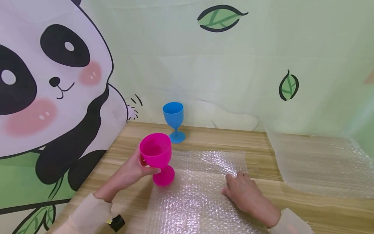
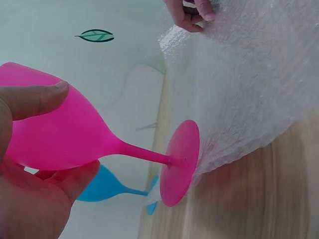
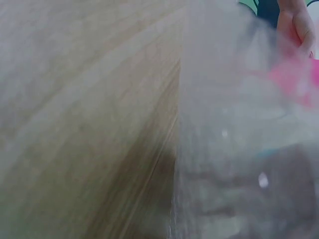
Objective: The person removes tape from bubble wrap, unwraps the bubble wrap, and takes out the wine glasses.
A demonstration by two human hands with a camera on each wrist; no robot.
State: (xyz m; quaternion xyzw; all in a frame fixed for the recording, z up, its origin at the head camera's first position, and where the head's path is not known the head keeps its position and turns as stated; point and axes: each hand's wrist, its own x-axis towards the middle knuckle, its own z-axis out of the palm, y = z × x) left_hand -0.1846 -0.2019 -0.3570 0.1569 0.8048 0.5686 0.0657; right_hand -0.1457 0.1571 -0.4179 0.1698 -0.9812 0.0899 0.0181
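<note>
My left hand (image 1: 132, 170) grips a pink plastic goblet (image 1: 159, 159) by its bowl, thumb on one side and fingers on the other. The goblet is slightly tilted, its round foot over the left part of a sheet of bubble wrap (image 1: 184, 204). At the sheet's right side my right hand (image 1: 243, 193) has curled fingers and pinches the wrap, as the left wrist view also shows. Wrap fills the right half of the right wrist view, blurring the pink goblet behind it. A blue goblet (image 1: 173, 117) stands upright on the table behind the pink one.
Another sheet of bubble wrap (image 1: 321, 165) lies at the right on the wooden table (image 1: 257, 139). A small black object (image 1: 117, 223) is near my left sleeve. A printed cloth with a panda (image 1: 73, 97) and leaves hangs behind and to the left.
</note>
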